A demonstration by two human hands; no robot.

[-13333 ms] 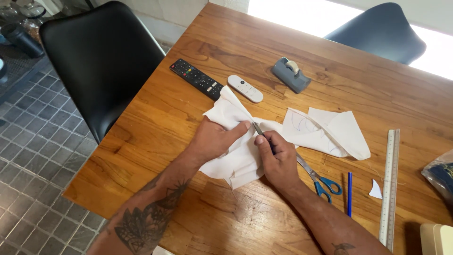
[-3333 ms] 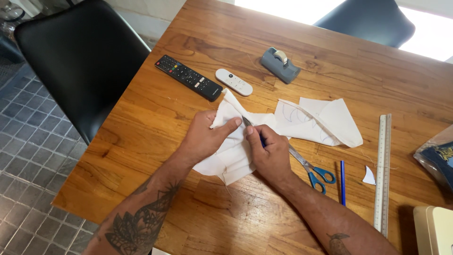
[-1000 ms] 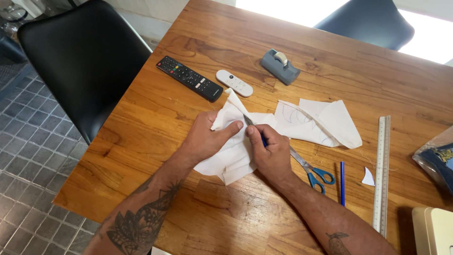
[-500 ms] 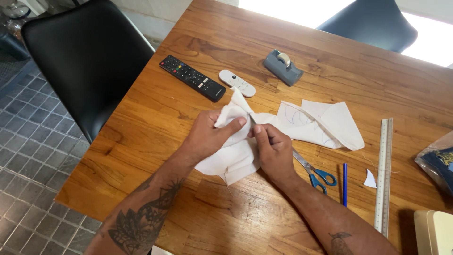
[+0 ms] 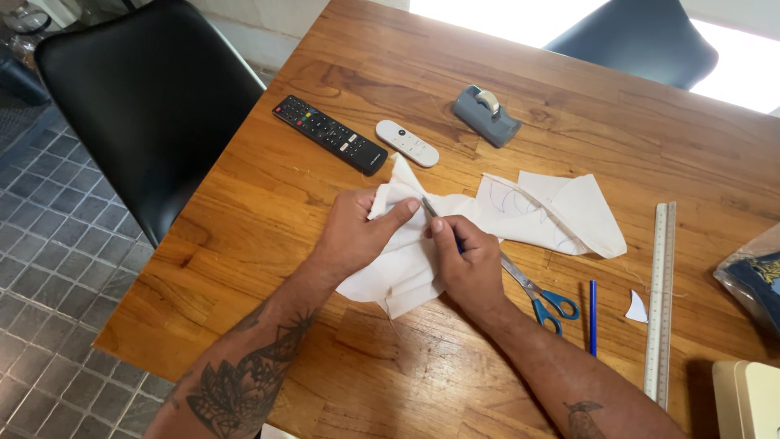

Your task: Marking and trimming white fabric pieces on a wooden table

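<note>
Nearest, two tattooed forearms reaching in from the bottom edge, both hands meeting on one crumpled white cloth (image 5: 406,268) near the middle of the wooden desk (image 5: 341,374). Left hand (image 5: 353,236) pressed flat on the cloth, thumb stretched toward the right hand; no closed grip, fingers spread on the fabric. Right hand (image 5: 467,260) pinched together on a thin pen-like tool (image 5: 428,206), tip on the cloth, long axis slanting up and to the left, away from the body. Cloth itself drawn out left to right, bunched under the hands, its flatter end with faint curved lines lying off to the right.

Just right of the right hand: one pair of blue-handled scissors (image 5: 540,294), blades pointing up-left and partly under the hand; one blue pen (image 5: 592,317), lengthwise near to far; one small white scrap (image 5: 636,307); one long ruler (image 5: 662,301), parallel to the pen. Cream box corner (image 5: 747,398) at bottom right.

Farther off: one black remote (image 5: 329,134), one white remote (image 5: 406,143), one grey tape dispenser (image 5: 486,115). Bare wood ahead of these and near the front edge. Two dark chairs, one (image 5: 154,106) left, one (image 5: 642,41) at the far side.
</note>
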